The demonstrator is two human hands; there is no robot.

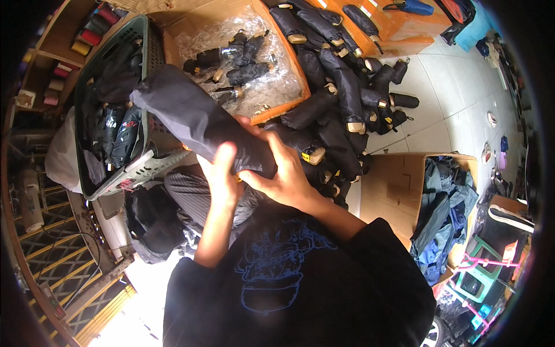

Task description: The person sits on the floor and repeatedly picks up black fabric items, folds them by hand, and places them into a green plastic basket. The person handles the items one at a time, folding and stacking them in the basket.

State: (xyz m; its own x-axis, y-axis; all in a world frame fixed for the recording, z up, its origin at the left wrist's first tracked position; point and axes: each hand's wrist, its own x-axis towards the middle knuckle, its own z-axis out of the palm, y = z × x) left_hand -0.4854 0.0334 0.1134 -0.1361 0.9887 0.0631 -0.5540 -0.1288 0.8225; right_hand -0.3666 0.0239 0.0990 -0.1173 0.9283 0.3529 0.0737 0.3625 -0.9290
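Left, far side: green perforated plastic basket [118, 182]. Mostly right of it, 1 long black fabric pouch [199, 115] slants; left hand [219, 179] and right hand [286, 173] both grasp its near end. Farther right, heap of dark fabric bundles [346, 87]. Step looks like working that end; next move probably needs both grips steady.

**OPERATOR APPAREL: EXTERNAL FEATURES**

Your upper garment is a black, loose-cut shirt [358, 289]. Its front carries a blue line-drawn print [270, 266]: dense, looping outlines above, a rounded, bowl-like outline below. Your left sleeve [186, 283] and right sleeve [384, 240] are the same plain black, each ending near the elbow. Your left forearm [214, 237] and right forearm [338, 220] are bare beyond that edge. Your left hand [222, 176] and right hand [287, 179] are likewise bare. Dark pinstriped fabric [188, 194] appears to be your trouser leg; its full outline is hidden.
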